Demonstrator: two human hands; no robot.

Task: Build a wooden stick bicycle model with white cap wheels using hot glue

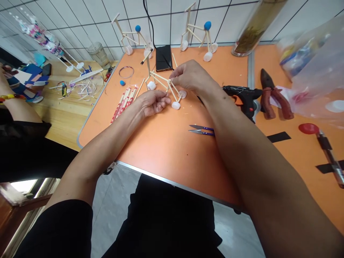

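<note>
A small tricycle model [159, 77] made of pale wooden sticks stands on the orange table, with white round wheels and a dark-tipped crossbar at its top. My left hand [155, 103] rests low beside it, fingers curled, thumb and forefinger pinching a stick near its middle. From the right, my right hand [191, 77] pinches the frame at the upper joint; its fingertips are partly hidden. Behind stand two similar stick tricycles, the left tricycle [130, 33] and the right tricycle [197, 27], each with a blue ball on top.
Wrapped chopsticks [124, 104], a blue ball [122, 82] and a wire coil [126, 72] lie left. A phone [163, 58] is behind. Thread snips [201, 130], a glue gun [243, 98], pliers [274, 95] and a pen [330, 156] lie right. A co-worker's arm [16, 107] is at far left.
</note>
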